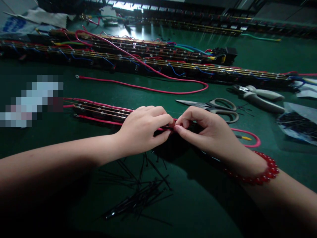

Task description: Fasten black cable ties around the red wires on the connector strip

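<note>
My left hand [146, 127] is closed in a pinch, thumb against fingers, over a short strip assembly [101, 110] with brass-coloured rods and a red cable [109, 122] along its edge. At its fingertips a thin black cable tie [169, 127] shows in part. My right hand [204, 127] pinches at the same spot, its thumb and index finger meeting the left fingertips. The hands hide the right part of the assembly. Below them, a loose pile of black cable ties [141, 198] lies on the green table [44, 142].
Scissors [210, 107] lie just beyond my right hand, with cutting pliers [260, 96] farther right. A plastic bag [299, 122] of black ties is at the right edge. A long red cable [138, 86] curves before longer wired strips [148, 62]. The left side is partly pixelated.
</note>
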The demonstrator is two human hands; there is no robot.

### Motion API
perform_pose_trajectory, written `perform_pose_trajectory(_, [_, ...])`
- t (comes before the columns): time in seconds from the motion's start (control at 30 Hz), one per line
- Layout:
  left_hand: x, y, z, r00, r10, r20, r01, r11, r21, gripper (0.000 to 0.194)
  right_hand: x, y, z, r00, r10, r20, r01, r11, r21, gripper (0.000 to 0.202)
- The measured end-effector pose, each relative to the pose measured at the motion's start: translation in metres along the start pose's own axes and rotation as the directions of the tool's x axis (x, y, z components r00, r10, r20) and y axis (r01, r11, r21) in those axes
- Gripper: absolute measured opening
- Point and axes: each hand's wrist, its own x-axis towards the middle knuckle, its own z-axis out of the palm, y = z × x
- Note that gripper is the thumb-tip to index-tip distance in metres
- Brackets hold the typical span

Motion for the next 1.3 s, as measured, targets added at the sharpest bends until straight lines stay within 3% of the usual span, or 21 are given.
perform_pose_trajectory(1.3, [-0.0021, -0.004, 0.0004, 0.993, 0.113, -0.037, -0.11, 0.992, 0.055, 0.018, -0.0013, -0.0001, 0.0008, 0.992, -0.123, 0.005, 0.123, 0.983, -0.138, 0.014])
